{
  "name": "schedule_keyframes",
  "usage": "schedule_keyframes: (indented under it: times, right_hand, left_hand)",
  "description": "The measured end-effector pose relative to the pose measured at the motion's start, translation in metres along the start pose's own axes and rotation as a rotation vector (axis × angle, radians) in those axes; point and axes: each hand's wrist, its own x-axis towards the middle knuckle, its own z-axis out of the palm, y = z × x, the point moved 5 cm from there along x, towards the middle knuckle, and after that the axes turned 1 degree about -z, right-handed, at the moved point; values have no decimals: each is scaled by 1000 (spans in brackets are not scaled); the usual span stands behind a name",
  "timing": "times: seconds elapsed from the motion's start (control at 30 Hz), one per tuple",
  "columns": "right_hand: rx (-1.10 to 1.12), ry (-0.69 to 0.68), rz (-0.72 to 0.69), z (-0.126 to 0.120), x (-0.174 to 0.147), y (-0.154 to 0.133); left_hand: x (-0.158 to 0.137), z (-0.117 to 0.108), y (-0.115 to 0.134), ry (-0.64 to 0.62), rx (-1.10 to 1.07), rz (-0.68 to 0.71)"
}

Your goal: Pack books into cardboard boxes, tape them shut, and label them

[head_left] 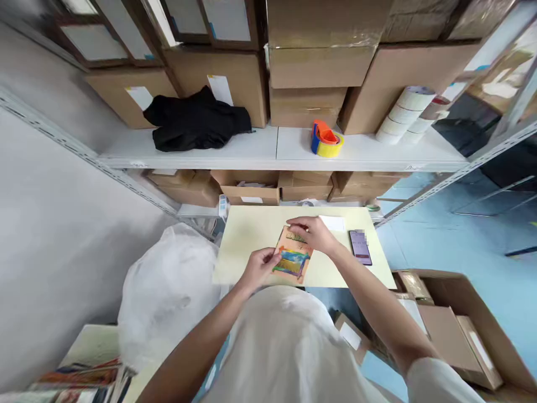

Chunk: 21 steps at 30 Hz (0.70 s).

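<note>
A: Hands?
B: Left hand [259, 267] pinches the orange booklet [292, 260], centre frame; right hand [314, 232] at its top edge — can't tell if gripping.
A: Risk?
B: Bent corner — uneven pressure could cause it.

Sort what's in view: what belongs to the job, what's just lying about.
Job in hand: orange-covered booklet, left hand gripping it, right hand at its top; table.
Likely just lying about: smartphone, black garment, tape dispenser, white rolls.
</note>
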Motion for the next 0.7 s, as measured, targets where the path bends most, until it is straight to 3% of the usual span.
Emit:
schedule_keyframes:
  times: [0.17,0.3,0.4,0.5,0.7]
  right_hand:
    - [335,109,200,-14,-22,40]
    - [564,79,323,5,-55,60]
    - [616,97,399,28,-76,70]
    - [615,204,467,41,-88,81]
    - [568,291,566,44,-96,106]
  left_hand:
    - [1,-4,-6,79,-149,-55]
    - [4,0,-12,81,-268,-98]
    - [4,7,-22,44,-336,-140]
    - [2,11,-36,27,-346,-190]
    - [0,9,-58,78,-301,-253]
